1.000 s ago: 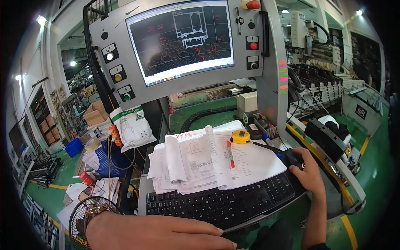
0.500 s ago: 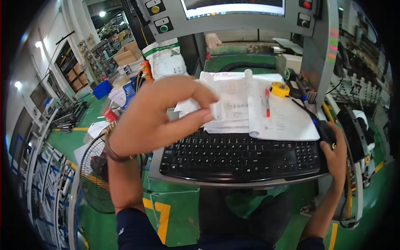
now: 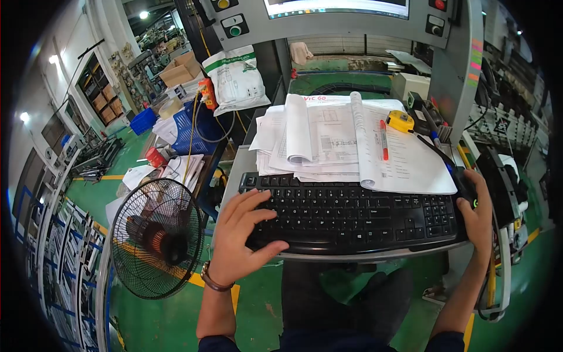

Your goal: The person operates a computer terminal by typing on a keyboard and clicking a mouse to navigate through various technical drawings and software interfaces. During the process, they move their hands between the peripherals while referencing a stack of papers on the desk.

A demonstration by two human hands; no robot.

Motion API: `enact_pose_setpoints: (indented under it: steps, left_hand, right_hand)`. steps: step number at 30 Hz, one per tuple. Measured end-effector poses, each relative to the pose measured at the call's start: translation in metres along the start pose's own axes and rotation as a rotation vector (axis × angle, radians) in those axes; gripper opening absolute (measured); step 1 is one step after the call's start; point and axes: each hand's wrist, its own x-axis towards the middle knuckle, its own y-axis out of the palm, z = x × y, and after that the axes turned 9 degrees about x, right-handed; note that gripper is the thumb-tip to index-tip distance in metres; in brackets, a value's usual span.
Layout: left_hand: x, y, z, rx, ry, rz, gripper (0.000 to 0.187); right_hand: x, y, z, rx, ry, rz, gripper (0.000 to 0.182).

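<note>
Head view. Left hand [image 3: 239, 236]: fingers spread apart, nothing gripped, placed over the left end of a wide black plastic keyboard [image 3: 352, 218]; fingertips lie above the left-hand keys, thumb over the near edge. Key contact cannot be told from this angle. Right hand [image 3: 480, 214]: curled around a rounded black plastic computer mouse [image 3: 463, 186] just beyond the keyboard's right end, thumb along its near left side; the palm covers part of it.

Placement, judged: the keyboard sits lengthwise along a grey metal shelf [image 3: 363, 256], probably so both hands reach it from the front. Loose white printed sheets [image 3: 334, 126], partly curled, lie behind it and overlap its back edge, likely so drawings can be read below the lit screen [image 3: 340, 8]. A red marker pen [image 3: 384, 141] lies on the sheets, and a yellow tape measure [image 3: 400, 121] at their upper right, perhaps kept within reach.

Relative to the grip: keyboard beneath the left fingers, running right toward the other hand; mouse inside the right hand's curve. Pen and tape measure are apart from both hands.
</note>
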Motion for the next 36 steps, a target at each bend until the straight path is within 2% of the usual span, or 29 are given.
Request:
enact_pose_setpoints:
  steps: [4, 13, 27, 36]
  left_hand:
    - [0.003, 0.002, -0.006, 0.091, 0.045, 0.006, 0.060]
    - [0.001, 0.008, -0.005, 0.072, 0.006, -0.024, 0.060]
    - [-0.006, 0.013, -0.009, 0.078, -0.045, -0.103, 0.042]
    - [-0.009, 0.015, -0.007, 0.076, -0.034, -0.126, 0.041]
  right_hand:
    - [-0.001, 0.000, 0.005, -0.046, 0.002, -0.019, 0.069]
    - [0.000, 0.000, 0.013, -0.055, -0.004, -0.018, 0.064]
    - [-0.004, -0.002, 0.032, -0.008, 0.012, -0.082, 0.057]
    - [-0.003, 0.000, 0.035, -0.012, 0.006, -0.083, 0.058]
